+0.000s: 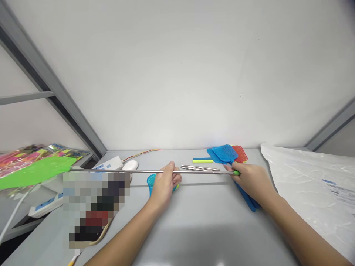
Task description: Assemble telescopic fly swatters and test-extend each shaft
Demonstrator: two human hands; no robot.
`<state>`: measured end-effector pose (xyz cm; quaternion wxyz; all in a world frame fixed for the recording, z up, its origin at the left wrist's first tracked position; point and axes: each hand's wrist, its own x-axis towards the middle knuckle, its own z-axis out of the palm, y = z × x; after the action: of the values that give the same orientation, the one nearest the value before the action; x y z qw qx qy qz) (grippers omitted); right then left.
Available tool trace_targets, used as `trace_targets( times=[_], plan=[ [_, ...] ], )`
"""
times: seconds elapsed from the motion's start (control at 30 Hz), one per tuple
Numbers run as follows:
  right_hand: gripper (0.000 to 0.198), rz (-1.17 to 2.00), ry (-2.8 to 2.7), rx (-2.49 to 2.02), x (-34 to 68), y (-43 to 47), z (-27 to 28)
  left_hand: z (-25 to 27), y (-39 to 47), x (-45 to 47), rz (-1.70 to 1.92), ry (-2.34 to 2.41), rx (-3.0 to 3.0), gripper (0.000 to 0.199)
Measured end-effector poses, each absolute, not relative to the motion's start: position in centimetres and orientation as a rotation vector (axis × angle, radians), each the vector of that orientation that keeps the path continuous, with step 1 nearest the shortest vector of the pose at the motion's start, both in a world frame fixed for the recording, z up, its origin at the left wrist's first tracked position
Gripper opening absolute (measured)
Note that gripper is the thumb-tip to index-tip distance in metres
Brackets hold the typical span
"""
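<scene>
A green fly swatter (41, 171) with a long metal rod stretches level across the view, its head at the far left. My left hand (166, 177) pinches the rod near its middle. Closed round the green grip at the other end is my right hand (248, 175). A teal swatter head (151, 181) lies partly hidden behind my left hand. Blue swatter heads (224, 152) and a red one (240, 153) are stacked behind my right hand. Thin metal rods (199, 168) and a yellow-green tube beside a blue one (202, 161) lie between the hands.
A white plastic bag (310, 184) covers the table's right side. To the left are a white mouse (130, 165), a power strip (111, 163) and a pixelated item (97, 210). Packaged colourful goods (66, 149) sit at the far left. A wall (194, 92) closes the back.
</scene>
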<state>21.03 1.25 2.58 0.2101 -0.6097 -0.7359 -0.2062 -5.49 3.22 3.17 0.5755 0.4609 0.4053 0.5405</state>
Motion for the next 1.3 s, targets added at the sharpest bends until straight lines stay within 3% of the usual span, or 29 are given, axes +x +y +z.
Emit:
trace_targets(
  times=[0.37,1.03,1.3],
  plan=[
    [0.049,-0.733,-2.007,-1.746,19.7,0.6,1.5,3.5,2.3,-4.8,1.234,0.917,1.134,0.041],
    [0.044,-0.689,-2.037,-1.573,17.2,-0.6,1.6,2.6,0.6,-3.7,1.093,0.828,1.262,0.048],
    [0.049,-0.593,-1.988,-1.733,21.2,1.2,2.4,4.7,3.1,-6.3,1.567,0.849,0.98,0.047]
  ],
)
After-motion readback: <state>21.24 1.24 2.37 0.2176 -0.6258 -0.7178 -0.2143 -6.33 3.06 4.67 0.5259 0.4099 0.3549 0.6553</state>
